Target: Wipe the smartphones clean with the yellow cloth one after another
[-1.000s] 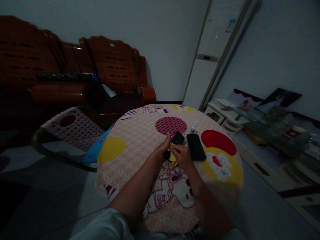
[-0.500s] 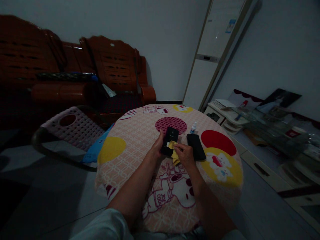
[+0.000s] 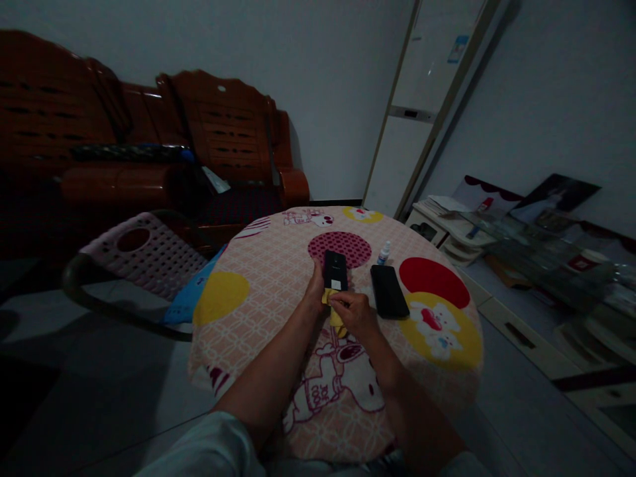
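Left hand point(image 3: 316, 290) with its grip closed on the left edge of a black phone point(image 3: 335, 269), fingers wrapped along the near-left side of the device; right hand point(image 3: 352, 313) with its grip pinched narrow on a yellow cloth point(image 3: 336, 317), pressed against the near end of the phone. The phone thus lies just far of both hands, its near end between the two grips and its far end free. Its long axis runs near to far, almost straight away from the person, the far end lying over a dark red dotted circle printed on the covering. A small pale patch shows on its near half. The cloth bunches under the right hand and trails toward the person. A second black phone point(image 3: 389, 291) lies flat just to the right, apart from the hands, its long axis also running near to far with a slight lean to the left at the far end. A small white dropper bottle point(image 3: 382, 252) stands upright beyond it. All rest on a round desk point(image 3: 238, 265) with a pink patterned cover. A pink perforated chair point(image 3: 144, 255) stands at the left, a red-brown wooden sofa point(image 3: 218, 132) behind it.
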Tool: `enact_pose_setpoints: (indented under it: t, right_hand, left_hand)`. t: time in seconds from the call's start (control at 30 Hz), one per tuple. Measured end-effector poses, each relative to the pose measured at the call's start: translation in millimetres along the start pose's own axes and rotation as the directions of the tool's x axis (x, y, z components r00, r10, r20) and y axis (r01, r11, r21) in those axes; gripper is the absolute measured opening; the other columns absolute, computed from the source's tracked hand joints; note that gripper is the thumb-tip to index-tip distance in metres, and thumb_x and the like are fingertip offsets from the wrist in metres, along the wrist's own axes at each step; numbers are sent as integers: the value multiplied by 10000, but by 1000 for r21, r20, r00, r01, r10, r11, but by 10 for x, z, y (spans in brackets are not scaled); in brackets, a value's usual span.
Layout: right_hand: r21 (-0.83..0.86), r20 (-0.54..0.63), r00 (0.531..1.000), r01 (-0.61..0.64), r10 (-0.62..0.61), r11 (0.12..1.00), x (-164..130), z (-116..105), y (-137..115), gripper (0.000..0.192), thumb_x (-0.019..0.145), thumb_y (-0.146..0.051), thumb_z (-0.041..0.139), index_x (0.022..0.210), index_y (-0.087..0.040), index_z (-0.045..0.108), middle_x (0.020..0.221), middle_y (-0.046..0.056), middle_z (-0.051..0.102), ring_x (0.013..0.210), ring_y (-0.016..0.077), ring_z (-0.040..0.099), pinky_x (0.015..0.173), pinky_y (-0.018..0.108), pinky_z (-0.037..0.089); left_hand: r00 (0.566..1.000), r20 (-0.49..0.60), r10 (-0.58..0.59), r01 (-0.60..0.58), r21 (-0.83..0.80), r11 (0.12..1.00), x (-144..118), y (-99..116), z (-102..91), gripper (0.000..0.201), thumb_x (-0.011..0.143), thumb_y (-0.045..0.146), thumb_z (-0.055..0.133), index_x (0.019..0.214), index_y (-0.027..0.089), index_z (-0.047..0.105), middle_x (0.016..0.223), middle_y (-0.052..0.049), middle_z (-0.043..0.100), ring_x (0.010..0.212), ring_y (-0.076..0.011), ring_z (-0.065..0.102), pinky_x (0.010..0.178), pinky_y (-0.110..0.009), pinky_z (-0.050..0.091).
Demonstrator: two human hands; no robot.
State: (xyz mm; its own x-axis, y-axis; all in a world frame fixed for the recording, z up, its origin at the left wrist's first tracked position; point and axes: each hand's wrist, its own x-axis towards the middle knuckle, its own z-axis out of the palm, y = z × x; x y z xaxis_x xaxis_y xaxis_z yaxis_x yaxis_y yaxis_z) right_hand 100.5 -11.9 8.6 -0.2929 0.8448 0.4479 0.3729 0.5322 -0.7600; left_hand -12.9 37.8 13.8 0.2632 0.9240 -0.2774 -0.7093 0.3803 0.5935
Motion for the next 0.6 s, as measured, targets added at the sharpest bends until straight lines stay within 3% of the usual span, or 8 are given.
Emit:
enact_pose_setpoints:
  t: [0.23, 0.43, 0.6]
  right_hand:
    - [1, -33, 999, 12, -12, 1000, -4, 22, -46, 164, 800, -173, 583, 823, -201, 743, 834, 45, 741, 779, 183, 683, 709, 253, 502]
    - [-41, -97, 993, -76, 71, 996, 22, -67, 142, 178, 798, -214, 569, 795, -177, 743, 759, 36, 729, 692, 173, 658, 649, 239, 475]
    - [-32, -154, 982, -117, 111, 993, 26, -81, 210, 182, 789, -224, 572, 774, -180, 749, 751, 36, 733, 677, 181, 650, 642, 250, 478]
  left_hand:
    - [999, -20, 27, -27, -4, 1000, 32, -55, 28, 758, 841, 716, 175, 850, 115, 638, 634, -104, 652, 531, -173, 623, 515, -265, 507]
    - [998, 48, 33, -26, -137, 990, 23, 34, -60, 792, 782, 777, 233, 878, 99, 631, 705, -131, 662, 599, -210, 641, 563, -323, 532]
    - [999, 34, 28, -23, -154, 988, 14, 66, -55, 792, 805, 754, 219, 910, 89, 636, 730, -139, 667, 614, -213, 643, 566, -331, 533]
